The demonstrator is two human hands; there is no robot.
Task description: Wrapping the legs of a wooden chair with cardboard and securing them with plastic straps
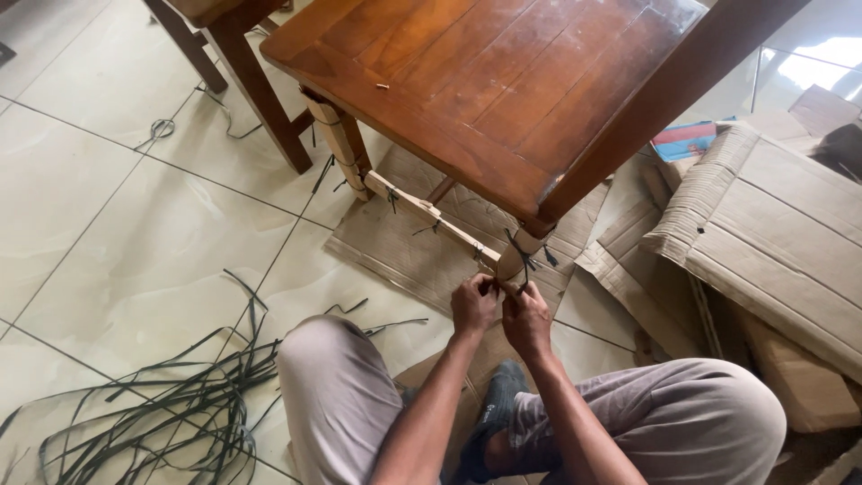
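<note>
Together we pinch a dark strap [521, 260] at the cardboard-wrapped chair leg [514, 259], left hand [473, 304] and right hand [526, 319] closed on it, loose straps [171, 400] on the floor [90, 180].

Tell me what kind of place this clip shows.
Probably a furniture packing area: a wooden chair with cardboard-wrapped legs on a tiled floor, loose strapping bands, and flattened cardboard alongside.
</note>
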